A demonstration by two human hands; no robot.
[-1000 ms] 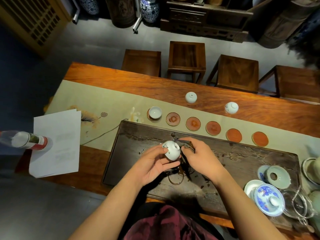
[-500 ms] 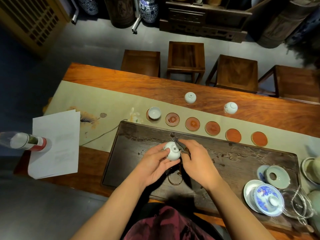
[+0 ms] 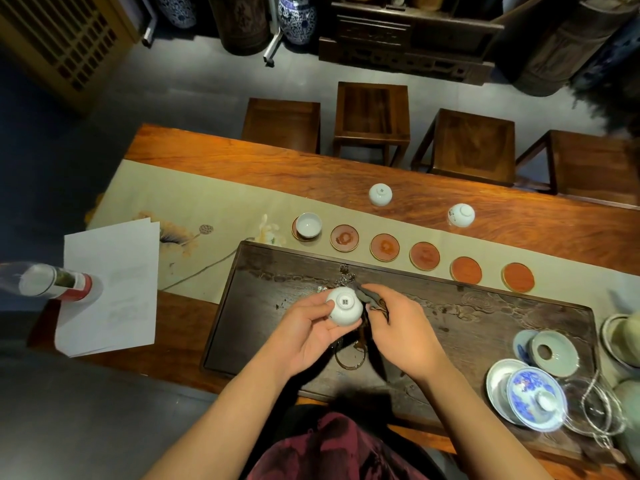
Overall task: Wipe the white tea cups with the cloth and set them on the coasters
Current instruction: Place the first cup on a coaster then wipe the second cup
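Observation:
My left hand (image 3: 304, 332) grips a white tea cup (image 3: 344, 306) upside down over the dark tea tray (image 3: 485, 317), its marked base facing up. My right hand (image 3: 398, 327) holds a dark cloth (image 3: 370, 298) against the cup's right side. One white cup (image 3: 308, 225) stands upright on the leftmost coaster (image 3: 297, 234). Several bare red coasters, from one (image 3: 344, 238) to the far right one (image 3: 517, 277), lie in a row on the runner. Two more cups, one (image 3: 380, 194) and another (image 3: 460, 215), rest upside down on the wood beyond the row.
A blue-and-white lidded bowl (image 3: 533, 401), a celadon lid (image 3: 554, 353) and glassware (image 3: 595, 410) crowd the tray's right end. White papers (image 3: 107, 285) and a bottle (image 3: 52, 280) sit at the left. Wooden stools (image 3: 372, 117) stand across the table.
The cup has turned in my left hand so its base faces up more squarely, and my right hand with the cloth has shifted slightly along the cup's side.

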